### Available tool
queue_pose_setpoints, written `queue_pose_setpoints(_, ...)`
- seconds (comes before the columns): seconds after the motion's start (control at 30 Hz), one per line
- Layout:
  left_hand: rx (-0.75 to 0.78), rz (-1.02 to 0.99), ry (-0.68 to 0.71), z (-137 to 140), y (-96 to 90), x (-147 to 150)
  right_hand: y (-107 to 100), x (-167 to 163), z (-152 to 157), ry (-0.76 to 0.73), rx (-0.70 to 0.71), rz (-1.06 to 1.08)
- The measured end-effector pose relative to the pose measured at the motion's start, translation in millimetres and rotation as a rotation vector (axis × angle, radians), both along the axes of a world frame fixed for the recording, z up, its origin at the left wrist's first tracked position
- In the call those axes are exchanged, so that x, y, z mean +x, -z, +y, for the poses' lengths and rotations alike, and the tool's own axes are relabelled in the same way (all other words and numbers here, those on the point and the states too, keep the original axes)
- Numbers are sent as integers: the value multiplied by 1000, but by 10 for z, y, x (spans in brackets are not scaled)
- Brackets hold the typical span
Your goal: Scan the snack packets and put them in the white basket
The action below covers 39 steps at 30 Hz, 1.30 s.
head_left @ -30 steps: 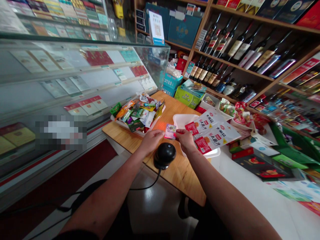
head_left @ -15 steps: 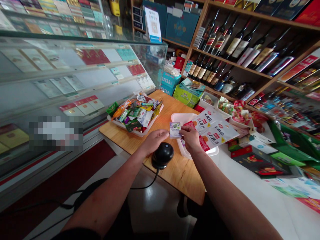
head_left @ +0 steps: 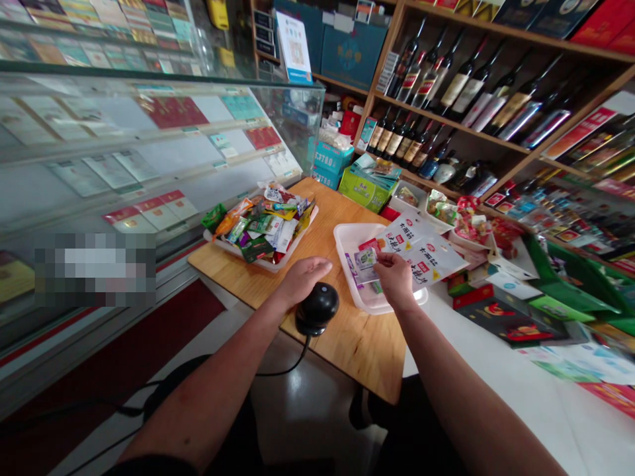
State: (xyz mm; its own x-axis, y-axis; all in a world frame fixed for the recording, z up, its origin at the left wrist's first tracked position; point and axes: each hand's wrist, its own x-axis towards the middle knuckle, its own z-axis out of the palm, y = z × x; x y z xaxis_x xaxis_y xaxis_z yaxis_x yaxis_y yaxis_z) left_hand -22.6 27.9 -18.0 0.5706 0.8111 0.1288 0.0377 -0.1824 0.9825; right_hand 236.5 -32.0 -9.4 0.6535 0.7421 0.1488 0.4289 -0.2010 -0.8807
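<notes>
My right hand [head_left: 395, 273] pinches a small snack packet [head_left: 366, 259] and holds it low over the white plastic tray [head_left: 347, 238] on the right of the wooden table [head_left: 357, 340]. Two large white and red bags [head_left: 421, 248] lie across that tray's far side. My left hand [head_left: 302, 277] hovers flat, fingers loose and empty, just above and left of the black dome-shaped scanner [head_left: 317, 308], whose cable runs down off the table edge. A second tray [head_left: 258, 228], heaped with several mixed snack packets, sits at the table's left.
A glass display counter [head_left: 149, 145] with flat packs runs along the left. Wooden shelves with wine bottles [head_left: 446, 86] fill the back right. Green and blue boxes [head_left: 367, 185] and snack bins stand behind the table. A white counter [head_left: 520, 410] with boxes lies to the right.
My right hand carried the small packet from above the scanner rightward and down into the white tray. My left hand let go of it and stayed by the scanner.
</notes>
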Motion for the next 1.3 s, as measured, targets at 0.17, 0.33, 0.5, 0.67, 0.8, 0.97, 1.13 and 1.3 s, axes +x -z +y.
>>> queue_pose_setpoints(0.17, 8, -30, -16, 2, 25, 15, 40, 8, -163, 31, -77, -126)
queue_pose_setpoints(0.33, -13, -20, -5, 0, 12, -5, 69, -9, -221, 39, -101, -193)
queue_pose_setpoints(0.5, 44, -33, -70, -28, -31, -60, -76, -189, -156, 9, -100, -194)
queue_pose_setpoints(0.67, 234, -3, -272, -43, -95, -206, -220, -530, -6, -78, -65, -185)
queue_pose_setpoints(0.8, 482, 136, -446, 21, -105, -394, -287, -812, 139, -188, -24, -177)
queue_pose_setpoints(0.97, 631, 603, -634, 88, -73, -648, -413, -1150, 284, -291, -9, -175)
queue_pose_setpoints(1.13, 625, 847, -740, 130, -4, -891, -482, -1426, 369, -371, 0, -157)
queue_pose_setpoints(1.3, 591, 850, -677, 274, 75, -1088, -514, -1627, 377, -427, -22, -190)
